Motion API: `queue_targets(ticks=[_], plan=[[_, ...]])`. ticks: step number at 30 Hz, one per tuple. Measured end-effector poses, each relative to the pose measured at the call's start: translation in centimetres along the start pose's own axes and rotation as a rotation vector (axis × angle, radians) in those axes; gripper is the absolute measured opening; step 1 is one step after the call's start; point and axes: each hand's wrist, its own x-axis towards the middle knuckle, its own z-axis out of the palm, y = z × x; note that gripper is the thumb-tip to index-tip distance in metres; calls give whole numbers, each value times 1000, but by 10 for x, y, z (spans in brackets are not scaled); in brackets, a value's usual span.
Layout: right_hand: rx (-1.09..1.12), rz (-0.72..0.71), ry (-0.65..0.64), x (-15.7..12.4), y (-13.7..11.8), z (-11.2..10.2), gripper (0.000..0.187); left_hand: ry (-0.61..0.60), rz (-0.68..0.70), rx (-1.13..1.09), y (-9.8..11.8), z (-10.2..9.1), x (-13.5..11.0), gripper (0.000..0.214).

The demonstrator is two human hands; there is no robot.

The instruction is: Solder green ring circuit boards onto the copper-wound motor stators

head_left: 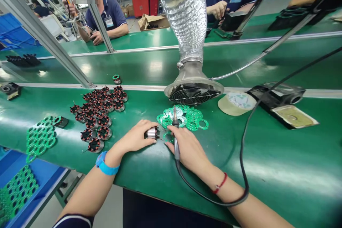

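A green workbench (267, 156) is filling the frame. Copper-wound stators (98, 114) are sitting clustered left of centre, a green circuit panel (40, 137) is lying far left, ring boards (191, 117) are lying at centre, a fan hood (193, 91) is standing above them, and a soldering station (280, 99) is resting upper right

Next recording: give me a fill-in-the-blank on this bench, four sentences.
The right hand holds a ____ iron.
The left hand grips a stator; its wristband is ____.
The pile of loose stators lies to that hand's ____.
The boards before the fan are ____.
Missing: soldering; blue; left; green.
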Motion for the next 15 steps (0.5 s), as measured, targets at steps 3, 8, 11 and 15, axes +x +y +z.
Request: queue_targets(ticks=[3, 8, 11, 15], plan=[[-8, -18, -11, 1, 0, 2, 38, 50, -44, -36, -2, 3, 0, 57], [65, -131, -37, -6, 9, -4, 43, 58, -47, -26, 2, 4, -2, 46], [58, -95, 56, -9, 11, -7, 34, 36, -5, 21, 6, 3, -2, 43], [-6, -29, 51, -2, 5, -4, 32, 3, 31, 110, 12, 1, -1, 42]])
